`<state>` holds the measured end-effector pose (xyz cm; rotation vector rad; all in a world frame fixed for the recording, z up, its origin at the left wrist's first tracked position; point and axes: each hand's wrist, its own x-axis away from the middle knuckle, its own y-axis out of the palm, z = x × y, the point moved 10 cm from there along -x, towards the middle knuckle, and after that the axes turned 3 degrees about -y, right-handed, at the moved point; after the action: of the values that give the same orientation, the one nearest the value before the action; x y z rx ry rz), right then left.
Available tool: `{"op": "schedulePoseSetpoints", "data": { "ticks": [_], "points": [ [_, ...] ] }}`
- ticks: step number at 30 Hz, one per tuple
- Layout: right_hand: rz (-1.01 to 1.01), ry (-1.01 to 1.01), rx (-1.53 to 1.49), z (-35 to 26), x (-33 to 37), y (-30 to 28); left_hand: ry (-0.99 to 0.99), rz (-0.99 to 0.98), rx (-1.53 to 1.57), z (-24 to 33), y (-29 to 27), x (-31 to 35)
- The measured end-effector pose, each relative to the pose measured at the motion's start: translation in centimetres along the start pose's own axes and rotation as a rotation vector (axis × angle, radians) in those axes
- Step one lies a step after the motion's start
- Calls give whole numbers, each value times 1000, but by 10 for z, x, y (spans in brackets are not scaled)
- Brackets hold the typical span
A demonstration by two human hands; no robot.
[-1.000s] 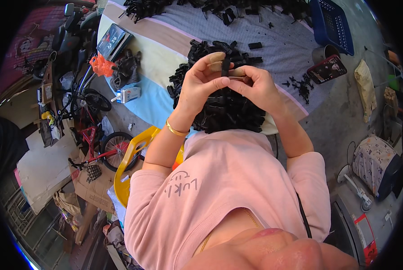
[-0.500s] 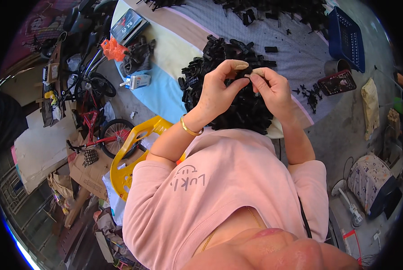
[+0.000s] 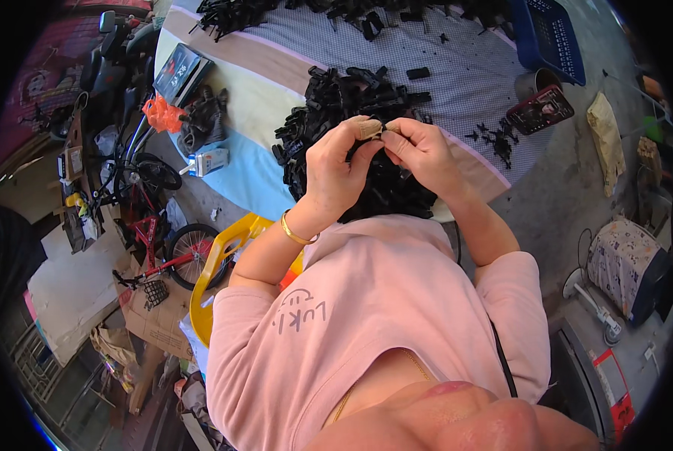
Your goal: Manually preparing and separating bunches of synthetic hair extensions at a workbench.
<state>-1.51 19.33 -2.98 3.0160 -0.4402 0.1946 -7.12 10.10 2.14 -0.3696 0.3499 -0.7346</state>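
Observation:
My left hand (image 3: 338, 161) and my right hand (image 3: 423, 154) meet fingertip to fingertip over a pile of black plastic parts (image 3: 300, 128). Between the pinched fingers sits a small black part (image 3: 382, 134), mostly covered, so its exact shape is hard to make out. Tan coverings wrap some of the fingertips, and a gold bangle circles my left wrist. To the right of my right hand, several small branching black pieces (image 3: 499, 141) lie on the cloth (image 3: 464, 83).
More black parts (image 3: 370, 22) spread along the cloth's far side. At right are a blue basket (image 3: 550, 41), a metal cup (image 3: 535, 81) and a phone (image 3: 541, 110). A box (image 3: 181, 74), an orange-red bag (image 3: 163, 114) and a small carton (image 3: 208, 160) lie left; a yellow chair (image 3: 220, 263) stands beside me.
The whole view has shifted, so the pile and table things sit further left and higher. Both hands stay together at the small black part, with the fingers slightly rearranged.

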Motion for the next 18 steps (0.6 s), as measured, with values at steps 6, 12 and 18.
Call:
{"op": "schedulePoseSetpoints", "data": {
  "ticks": [6,12,18],
  "points": [
    [111,-305,231,-42,8,-19,-549,-79,1025,-39,19,-1],
    [105,-528,253,-66,21,-13,-730,-231,1426,-44,40,13],
    [15,-210,29,-40,12,-10,-450,-362,648,-22,30,13]
  ]
}}
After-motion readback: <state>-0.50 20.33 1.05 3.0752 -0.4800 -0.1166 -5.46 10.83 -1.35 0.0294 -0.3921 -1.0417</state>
